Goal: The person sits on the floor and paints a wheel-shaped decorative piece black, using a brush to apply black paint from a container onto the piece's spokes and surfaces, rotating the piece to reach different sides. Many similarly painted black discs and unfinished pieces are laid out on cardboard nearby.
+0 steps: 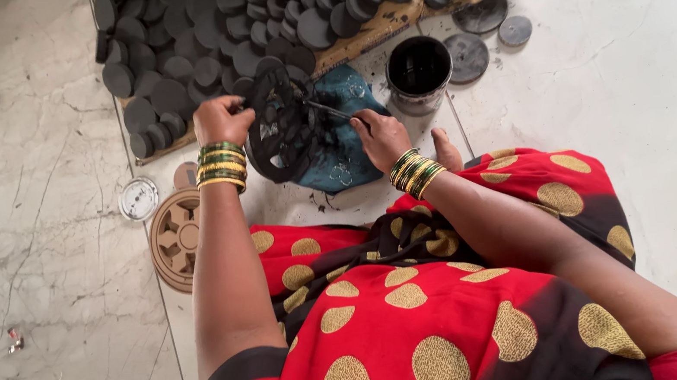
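Head view shows, nearest me, an unpainted cut-out disc (177, 237) on the floor. My left hand (222, 120) clamps the black cut-out wheel (278, 128) upright over the teal cloth (345, 141); my right hand (379, 134) pinches a brush (328, 111). Best I steady the rim, work into gaps. Beyond: paint tin (419, 73), board of black discs (263, 17).

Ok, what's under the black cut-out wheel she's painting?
A blue-green cloth lies on the floor under the black wheel, which the left hand holds upright while the right hand works a brush. The wheel covers the cloth's left part.
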`<state>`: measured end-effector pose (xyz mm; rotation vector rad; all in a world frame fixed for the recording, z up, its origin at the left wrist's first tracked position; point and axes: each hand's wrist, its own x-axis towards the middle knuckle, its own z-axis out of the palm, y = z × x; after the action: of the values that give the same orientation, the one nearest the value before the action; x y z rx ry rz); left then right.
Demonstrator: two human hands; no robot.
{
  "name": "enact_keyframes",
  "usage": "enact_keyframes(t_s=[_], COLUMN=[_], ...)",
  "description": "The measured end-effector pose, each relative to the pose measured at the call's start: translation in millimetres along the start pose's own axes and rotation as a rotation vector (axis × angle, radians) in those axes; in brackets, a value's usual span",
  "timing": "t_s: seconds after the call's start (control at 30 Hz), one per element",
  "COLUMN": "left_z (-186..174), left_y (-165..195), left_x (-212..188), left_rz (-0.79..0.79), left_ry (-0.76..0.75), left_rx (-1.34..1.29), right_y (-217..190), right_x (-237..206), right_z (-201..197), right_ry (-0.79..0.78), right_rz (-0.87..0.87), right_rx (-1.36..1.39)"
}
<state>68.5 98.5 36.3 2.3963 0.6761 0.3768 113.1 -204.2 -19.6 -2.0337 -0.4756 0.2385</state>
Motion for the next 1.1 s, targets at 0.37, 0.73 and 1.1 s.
enact_keyframes(t_s=[0.37, 0.73, 1.1], left_z=[-4, 3, 4], left_y=[19, 8, 10], left_x=[5, -9, -15], left_rz=[-0.218, -0.168, -0.177], left_ry=[-0.009, 0.090, 0.151], left_rx=[0.247, 0.340, 0.330], right_y=[10, 25, 28], right_x=[-18, 7, 0], right_z=[12, 8, 9], right_ry=[-0.088, 0.205, 0.132], right_rz=[-0.158, -0.023, 0.013], right_rx=[-0.347, -0.203, -0.401])
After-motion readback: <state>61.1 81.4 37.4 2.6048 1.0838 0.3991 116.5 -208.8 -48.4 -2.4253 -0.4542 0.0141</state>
